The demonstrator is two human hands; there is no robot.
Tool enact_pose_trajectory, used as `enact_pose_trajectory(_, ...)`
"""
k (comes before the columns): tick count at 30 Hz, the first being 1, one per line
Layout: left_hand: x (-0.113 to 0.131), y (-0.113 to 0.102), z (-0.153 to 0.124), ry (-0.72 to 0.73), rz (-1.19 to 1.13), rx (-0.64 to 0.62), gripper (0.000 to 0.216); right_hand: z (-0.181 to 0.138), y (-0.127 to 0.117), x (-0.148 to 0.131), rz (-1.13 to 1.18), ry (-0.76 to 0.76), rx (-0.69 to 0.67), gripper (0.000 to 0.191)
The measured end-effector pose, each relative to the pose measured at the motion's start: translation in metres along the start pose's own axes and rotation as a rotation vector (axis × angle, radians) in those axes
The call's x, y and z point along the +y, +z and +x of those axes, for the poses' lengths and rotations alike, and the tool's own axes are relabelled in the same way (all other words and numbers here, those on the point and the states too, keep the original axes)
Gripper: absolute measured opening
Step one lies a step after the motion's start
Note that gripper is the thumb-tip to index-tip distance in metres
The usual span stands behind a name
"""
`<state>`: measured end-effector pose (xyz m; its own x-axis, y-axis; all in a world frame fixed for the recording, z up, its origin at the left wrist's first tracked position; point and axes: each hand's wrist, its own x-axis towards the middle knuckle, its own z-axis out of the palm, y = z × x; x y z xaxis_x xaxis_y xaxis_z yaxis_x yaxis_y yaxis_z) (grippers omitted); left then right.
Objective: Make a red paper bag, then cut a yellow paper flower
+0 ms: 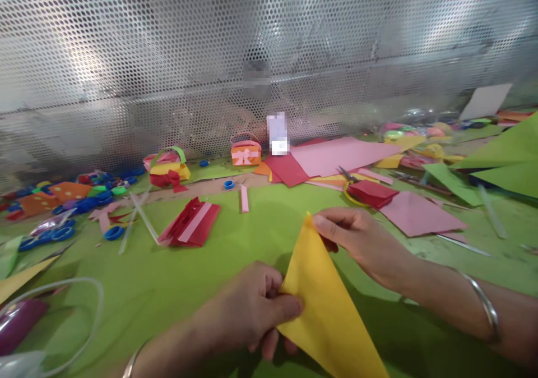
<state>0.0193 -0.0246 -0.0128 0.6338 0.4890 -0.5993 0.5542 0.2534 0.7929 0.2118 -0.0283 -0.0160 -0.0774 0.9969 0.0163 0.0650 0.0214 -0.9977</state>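
Note:
A yellow paper sheet (pixel 325 305), folded into a triangle, stands tilted above the green table cover (pixel 189 277). My left hand (pixel 252 305) pinches its left corner with thumb and fingers closed on the paper. My right hand (pixel 361 240) grips the top point of the triangle between thumb and fingertips. A metal bangle sits on each wrist.
Red and pink folded paper (pixel 191 226) lies ahead to the left. Small paper baskets (pixel 168 167) and an orange box with a bow (pixel 246 153) stand near the perforated metal wall (pixel 269 58). Pink sheets (pixel 420 212), scissors (pixel 348 176), blue bottle caps (pixel 63 232) and green sheets (pixel 504 165) lie around.

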Motion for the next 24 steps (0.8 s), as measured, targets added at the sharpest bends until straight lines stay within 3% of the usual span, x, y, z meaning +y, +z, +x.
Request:
enact_pose_trajectory(4,-0.002,-0.001,0.000,0.047,0.051,0.070,0.040,-0.003,-0.001,-0.002,-0.218,0.080,-0.183,0.039)
enact_pose_trajectory(8,0.006,0.001,-0.004,0.260,0.367,0.419,0.048,-0.010,0.005,-0.002,-0.325,0.138,-0.344,0.048)
enact_pose_trajectory(11,0.014,0.003,-0.002,0.406,0.349,0.522,0.041,-0.015,0.013,-0.002,-0.311,0.148,-0.487,0.046)
enact_pose_trajectory(14,0.016,-0.005,0.002,0.428,0.271,0.577,0.038,-0.017,0.017,-0.002,-0.357,0.171,-0.472,0.045)
enact_pose_trajectory(16,0.013,-0.021,0.003,0.368,0.192,0.695,0.038,-0.018,0.017,-0.002,-0.409,0.216,-0.417,0.045)
enact_pose_trajectory(20,0.006,-0.057,0.004,0.315,-0.008,0.973,0.036,-0.016,0.009,-0.002,-0.335,0.358,-0.434,0.037)
enact_pose_trajectory(24,0.002,-0.075,0.007,0.327,-0.044,1.012,0.038,-0.007,-0.014,0.002,-0.430,0.362,-0.470,0.034)
